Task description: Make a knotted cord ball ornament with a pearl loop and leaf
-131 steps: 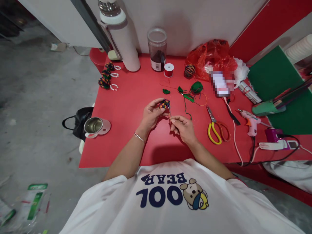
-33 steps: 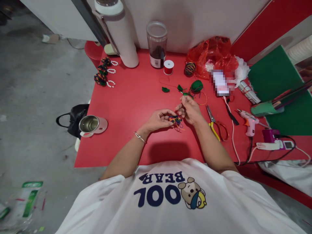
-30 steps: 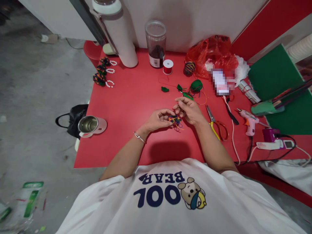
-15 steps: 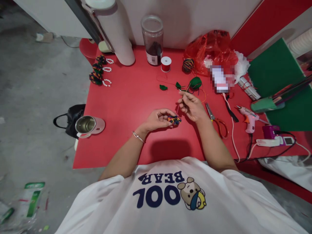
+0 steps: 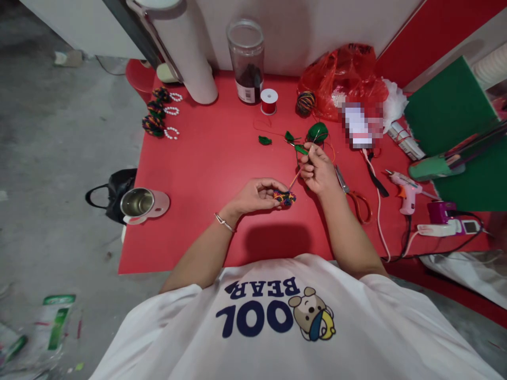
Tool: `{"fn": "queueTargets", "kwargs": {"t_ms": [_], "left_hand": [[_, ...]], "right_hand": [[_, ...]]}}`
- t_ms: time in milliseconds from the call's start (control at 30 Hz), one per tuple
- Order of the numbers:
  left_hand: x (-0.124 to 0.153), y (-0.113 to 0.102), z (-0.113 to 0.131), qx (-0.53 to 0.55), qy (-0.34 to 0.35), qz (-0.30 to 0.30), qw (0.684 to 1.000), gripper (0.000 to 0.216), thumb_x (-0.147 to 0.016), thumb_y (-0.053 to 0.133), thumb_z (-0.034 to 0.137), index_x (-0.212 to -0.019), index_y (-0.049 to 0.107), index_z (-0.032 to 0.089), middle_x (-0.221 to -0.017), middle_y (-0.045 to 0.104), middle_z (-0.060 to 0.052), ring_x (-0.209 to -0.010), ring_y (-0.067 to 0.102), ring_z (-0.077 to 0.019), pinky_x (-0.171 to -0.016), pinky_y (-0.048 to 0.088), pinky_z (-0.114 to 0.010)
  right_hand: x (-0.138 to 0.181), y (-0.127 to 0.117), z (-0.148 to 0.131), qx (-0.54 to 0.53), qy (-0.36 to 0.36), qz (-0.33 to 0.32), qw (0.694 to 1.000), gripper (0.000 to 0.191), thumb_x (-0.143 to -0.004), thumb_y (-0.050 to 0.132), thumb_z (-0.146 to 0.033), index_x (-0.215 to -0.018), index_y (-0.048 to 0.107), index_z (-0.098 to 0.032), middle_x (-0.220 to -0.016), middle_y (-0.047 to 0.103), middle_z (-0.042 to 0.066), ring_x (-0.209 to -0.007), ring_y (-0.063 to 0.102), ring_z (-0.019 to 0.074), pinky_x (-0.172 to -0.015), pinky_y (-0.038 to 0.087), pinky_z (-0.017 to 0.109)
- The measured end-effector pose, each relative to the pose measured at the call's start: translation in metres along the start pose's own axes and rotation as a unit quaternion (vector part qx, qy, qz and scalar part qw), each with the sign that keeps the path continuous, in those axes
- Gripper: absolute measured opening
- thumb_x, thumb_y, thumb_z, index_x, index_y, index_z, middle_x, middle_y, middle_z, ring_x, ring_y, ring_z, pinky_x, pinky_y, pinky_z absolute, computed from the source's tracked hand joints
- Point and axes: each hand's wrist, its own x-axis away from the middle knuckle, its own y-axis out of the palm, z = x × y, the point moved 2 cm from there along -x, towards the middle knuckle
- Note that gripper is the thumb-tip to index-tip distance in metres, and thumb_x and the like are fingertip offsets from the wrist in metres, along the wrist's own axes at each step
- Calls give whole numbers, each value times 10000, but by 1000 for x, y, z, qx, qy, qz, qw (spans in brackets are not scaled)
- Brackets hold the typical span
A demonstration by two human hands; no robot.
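Note:
My left hand (image 5: 263,195) pinches a small multicoloured yarn piece (image 5: 285,198) above the red table, its fingers closed along the piece's left end. A taut strand of yarn (image 5: 294,179) runs from that piece up to my right hand (image 5: 319,169). The right fingers are closed around the strand. A thin, shiny tip sticks out above them, too fine to name for certain. Just beyond the right hand lie a green yarn ball (image 5: 317,132) and small green yarn pieces, one of them a leaf-like green piece (image 5: 265,140). Scissors (image 5: 354,198) with orange handles lie right of my right wrist.
Multicoloured yarn pieces with white bead loops (image 5: 171,111) sit at the back left. A mug (image 5: 156,203) stands near the left edge. Behind are a tall white bottle (image 5: 194,63), a clear jar (image 5: 245,58) and a red ribbon spool (image 5: 269,103). A pink glue gun (image 5: 406,192) and cables lie right.
My right hand has moved up and to the right, away from the yarn piece, and the strand between the hands is longer. The left hand stays nearly still.

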Motion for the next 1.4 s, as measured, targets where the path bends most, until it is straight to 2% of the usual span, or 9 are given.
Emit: {"fn": "queueTargets", "kwargs": {"t_ms": [267, 400, 500, 600, 733, 867, 967, 1100, 1400], "left_hand": [[-4, -7, 5, -44, 84, 76, 993, 340, -757, 908, 273, -1073, 826, 180, -1275, 716, -135, -866, 754, -185, -646, 665, -266], [-7, -13, 1, -27, 96, 106, 989, 431, -760, 884, 231, -1183, 801, 211, -1235, 713, -107, -885, 734, -174, -610, 631, -227], [-10, -19, -4, 25, 102, 159, 982, 596, -711, 925, 213, -1277, 736, 228, -1200, 729, -85, -873, 733, -158, -620, 622, -220], [-12, -21, -3, 65, 110, 200, 971, 610, -639, 988, 218, -1189, 723, 198, -1141, 752, -73, -890, 747, -160, -699, 650, -249], [-12, -19, 1, 115, 85, 196, 970, 577, -647, 1015, 294, -1133, 722, 189, -1080, 790, -64, -879, 781, -172, -791, 681, -306], [-11, -21, 2, 122, 75, 203, 969, 572, -679, 1004, 332, -1165, 729, 208, -1043, 799, -45, -783, 794, -171, -702, 688, -290], [-11, -27, 3, 122, 89, 228, 962, 580, -677, 999, 316, -1182, 728, 225, -1050, 791, -35, -745, 788, -168, -648, 685, -280], [-10, -34, 9, 131, 134, 261, 947, 487, -694, 972, 246, -1118, 734, 228, -1090, 780, -23, -888, 791, -161, -820, 698, -305], [-8, -38, 13, 141, 146, 297, 933, 407, -716, 954, 262, -1061, 740, 231, -1059, 783, -11, -924, 777, -155, -853, 672, -301]], "right_hand": [[14, 12, -4, 12, -8, -67, 998, 316, -916, 848, -430, -1089, 635, -276, -647, 591, -118, -468, 513, 36, -389, 321, 125], [22, 25, 13, 42, -8, -128, 991, 461, -810, 915, -529, -1077, 652, -260, -656, 611, -100, -558, 646, 85, -386, 391, 145], [22, 30, 22, 48, -29, -120, 991, 490, -792, 909, -591, -1046, 658, -255, -657, 607, -96, -597, 682, 95, -415, 445, 150], [22, 32, 24, 50, -59, -98, 992, 478, -808, 888, -617, -1041, 663, -267, -656, 601, -92, -636, 700, 98, -464, 487, 154], [22, 34, 23, 82, -80, -70, 991, 492, -804, 870, -653, -1036, 666, -271, -667, 605, -80, -658, 700, 111, -523, 534, 180], [27, 35, 19, 144, -99, -63, 983, 523, -783, 847, -711, -1009, 696, -264, -703, 650, -48, -663, 672, 123, -547, 540, 209], [33, 35, 11, 227, -147, -64, 960, 442, -825, 832, -667, -938, 737, -250, -796, 718, -4, -703, 663, 130, -614, 551, 239], [40, 36, 4, 341, -202, -94, 913, 294, -919, 773, -534, -890, 787, -242, -835, 736, 21, -724, 646, 146, -662, 525, 278], [41, 41, 16, 467, -234, -166, 837, 186, -943, 690, -349, -897, 836, -242, -870, 796, 45, -728, 654, 167, -732, 508, 319]]}}
